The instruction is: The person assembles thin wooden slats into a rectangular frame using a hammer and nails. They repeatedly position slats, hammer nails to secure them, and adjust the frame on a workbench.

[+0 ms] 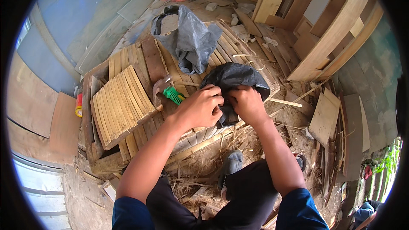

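Observation:
Both hands are closed on a crumpled black plastic bag (237, 76), bunched over the near right part of a low slatted wooden platform (142, 138). My left hand (203, 107) pinches its near left side with curled fingers. Close beside it, my right hand (248, 104) grips the near edge, knuckles up. Part of the bag hangs down between the hands, and their fingertips are partly hidden. Just left of my left hand lies a green plastic-handled tool (172, 95), its kind unclear. A second, greyish black plastic bag (191, 38) lies spread farther back on the platform.
A panel of light wooden strips (122, 107) rests tilted on the platform's left. Wood shavings (200, 168) litter the floor around my shoe (233, 162). Wooden frames (332, 38) stand at the far right, boards (326, 115) lean nearer. A red-yellow roll (79, 104) sits left.

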A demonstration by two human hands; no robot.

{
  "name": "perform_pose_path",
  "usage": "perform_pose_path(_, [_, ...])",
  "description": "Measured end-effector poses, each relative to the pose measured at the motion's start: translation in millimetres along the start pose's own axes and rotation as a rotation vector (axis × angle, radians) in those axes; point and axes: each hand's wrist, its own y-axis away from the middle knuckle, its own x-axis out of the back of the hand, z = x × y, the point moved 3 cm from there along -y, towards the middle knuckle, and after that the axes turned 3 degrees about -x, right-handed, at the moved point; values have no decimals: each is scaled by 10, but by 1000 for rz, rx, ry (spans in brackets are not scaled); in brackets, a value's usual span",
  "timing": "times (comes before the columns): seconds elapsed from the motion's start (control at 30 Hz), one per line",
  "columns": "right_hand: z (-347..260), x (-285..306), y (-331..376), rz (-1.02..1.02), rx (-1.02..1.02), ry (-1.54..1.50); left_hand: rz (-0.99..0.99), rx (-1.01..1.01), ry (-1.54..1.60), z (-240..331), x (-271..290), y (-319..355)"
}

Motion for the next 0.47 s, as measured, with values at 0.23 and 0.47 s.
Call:
perform_pose_path(0.23, [-44, -86, 6, 64, 49, 123, 11, 5, -4, -8, -8, 5])
perform_pose_path(0.47, [-18, -72, -8, 39, 105, 137, 1, 16, -30, -12, -15, 8])
